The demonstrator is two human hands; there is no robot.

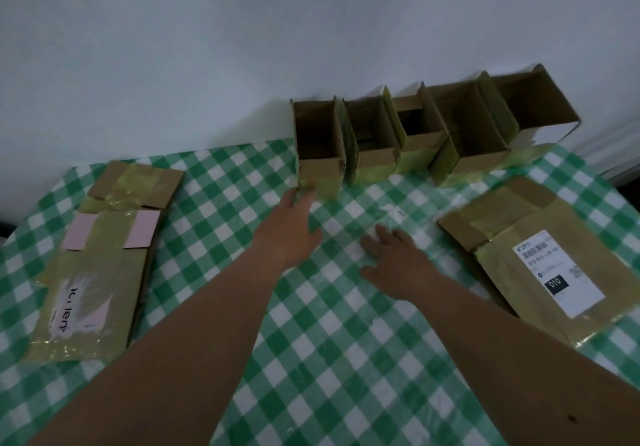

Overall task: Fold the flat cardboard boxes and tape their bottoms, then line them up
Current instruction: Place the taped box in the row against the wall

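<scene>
Along the far edge of the table (214, 310), against the pale wall (173, 47), five folded boxes stand in a row, open tops up, side by side and touching: the leftmost box (320, 154), the second box (372, 149), the third box (417, 134), the fourth box (474, 134), and at the right end the white-sided box (540, 113), angled a little off the line. Yellowish tape shows along their lower edges. Both arms reach out over the green-and-white checked cloth. The left hand (289, 234) is stretched forward, fingers straight, fingertips right at the bottom front corner of the leftmost box, touching or just short of it, too blurred to call. The right hand (394, 258) hovers or rests flat on the cloth just in front of the row, fingers spread and relaxed, holding nothing. Off to the left lies a flat box with pink flaps (100, 265), heavily taped, resting on another flattened piece. Off to the right lies a flat box with a white shipping label (540, 255), well apart from the hands.
</scene>
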